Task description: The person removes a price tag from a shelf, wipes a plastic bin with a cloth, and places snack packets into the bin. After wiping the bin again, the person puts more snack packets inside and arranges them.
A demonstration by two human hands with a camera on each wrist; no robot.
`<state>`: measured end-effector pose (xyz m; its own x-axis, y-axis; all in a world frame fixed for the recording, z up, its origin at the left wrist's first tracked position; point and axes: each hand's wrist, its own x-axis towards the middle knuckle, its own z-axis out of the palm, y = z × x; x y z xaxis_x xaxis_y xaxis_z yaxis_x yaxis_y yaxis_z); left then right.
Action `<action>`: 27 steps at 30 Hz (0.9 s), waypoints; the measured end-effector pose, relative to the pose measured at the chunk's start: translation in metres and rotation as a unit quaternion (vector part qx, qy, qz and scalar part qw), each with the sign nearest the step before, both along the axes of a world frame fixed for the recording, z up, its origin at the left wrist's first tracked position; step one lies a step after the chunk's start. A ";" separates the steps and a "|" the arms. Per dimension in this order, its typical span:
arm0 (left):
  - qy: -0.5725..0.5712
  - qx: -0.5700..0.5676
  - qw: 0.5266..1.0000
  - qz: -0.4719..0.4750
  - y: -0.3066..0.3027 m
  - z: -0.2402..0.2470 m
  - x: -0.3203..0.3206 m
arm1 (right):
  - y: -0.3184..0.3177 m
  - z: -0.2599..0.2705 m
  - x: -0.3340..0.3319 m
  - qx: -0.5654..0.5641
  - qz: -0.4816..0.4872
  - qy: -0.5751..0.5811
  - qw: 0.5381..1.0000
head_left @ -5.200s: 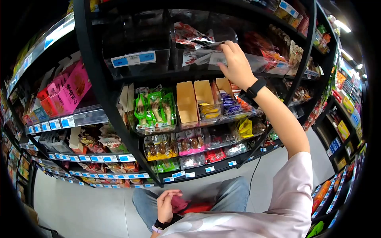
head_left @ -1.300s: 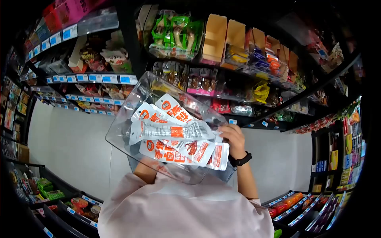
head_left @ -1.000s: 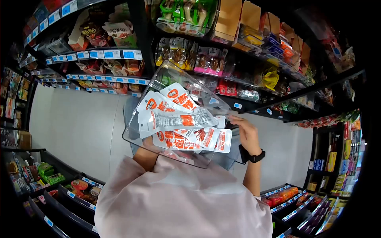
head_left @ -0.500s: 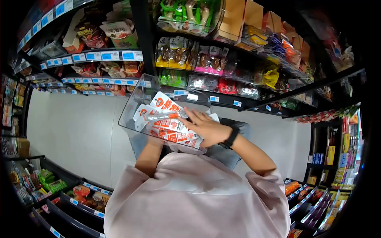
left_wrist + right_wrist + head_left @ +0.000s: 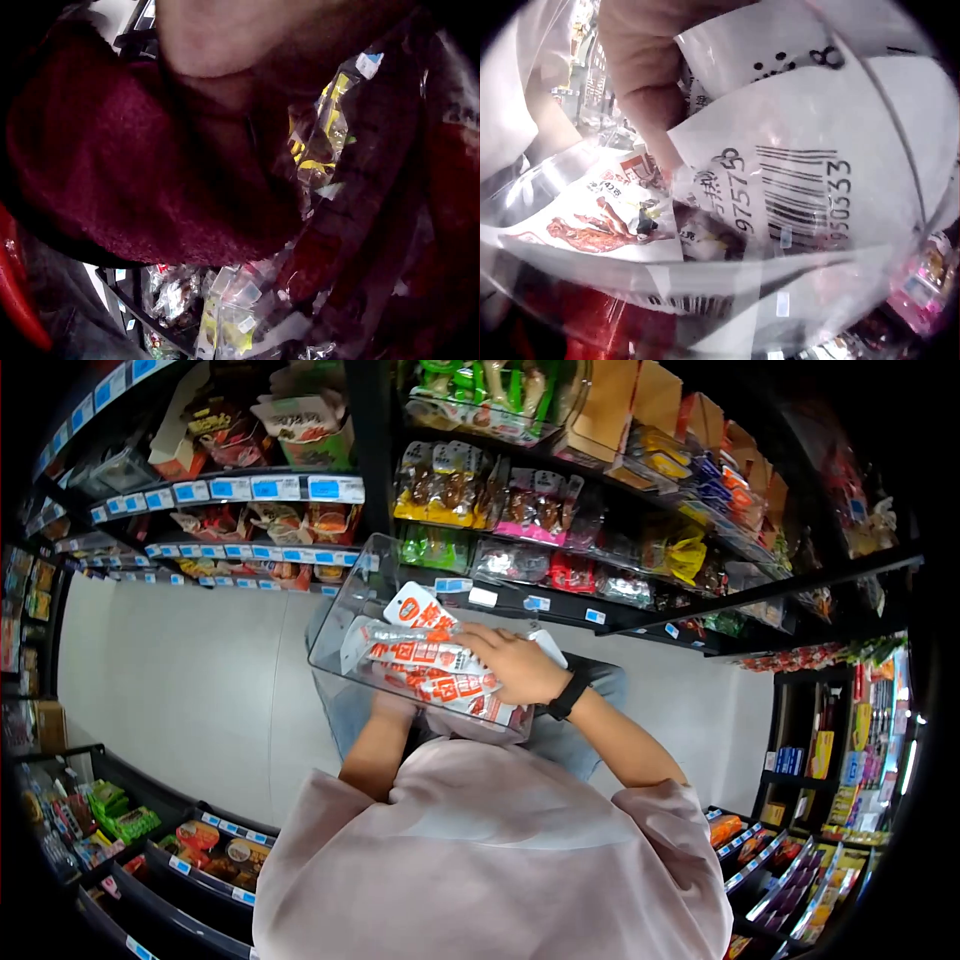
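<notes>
A clear plastic bin [image 5: 345, 600] is tilted over the person's lap, holding several white-and-orange snack packets [image 5: 415, 653]. The right hand [image 5: 520, 668] reaches inside, its fingers bent over the packets and gripping some of them. In the right wrist view, that hand's fingers go down among the pouches, beside a white packet back with a barcode [image 5: 799, 187]. The left hand [image 5: 396, 707] is under the near side of the bin, mostly hidden in the head view. A bunched dark red cloth [image 5: 127, 172] fills the left wrist view, held in that hand.
In front stand black shelves with green snack packs [image 5: 490, 395], open cardboard boxes [image 5: 600, 415] and yellow-and-brown pouches [image 5: 440, 485]. More shelving [image 5: 215, 860] runs behind the person on both sides. Grey floor [image 5: 170, 690] lies between.
The bin, earlier on the shelf, is now over the lap. The right hand moved from its right end onto the packets, its spread fingers have closed in, and the top packets have shifted.
</notes>
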<state>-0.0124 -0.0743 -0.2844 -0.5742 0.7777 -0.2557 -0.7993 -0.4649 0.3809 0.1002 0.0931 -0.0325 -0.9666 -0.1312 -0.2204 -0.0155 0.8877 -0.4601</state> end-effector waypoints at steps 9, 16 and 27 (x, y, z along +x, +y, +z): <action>0.040 -0.039 0.998 0.024 0.006 -0.015 -0.004 | -0.002 0.002 0.001 -0.014 -0.051 -0.082 0.995; 0.069 -0.035 0.996 0.033 0.018 -0.012 -0.009 | 0.010 0.008 -0.005 -0.033 -0.020 -0.067 0.997; 0.079 0.036 0.996 0.031 0.019 0.037 -0.006 | 0.019 -0.002 -0.010 0.006 -0.001 -0.069 0.998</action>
<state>-0.0180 -0.0550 -0.2473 -0.6497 0.7531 -0.1038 -0.7015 -0.5413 0.4636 0.0905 0.1122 -0.0344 -0.9273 -0.1258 -0.3527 0.0487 0.8934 -0.4466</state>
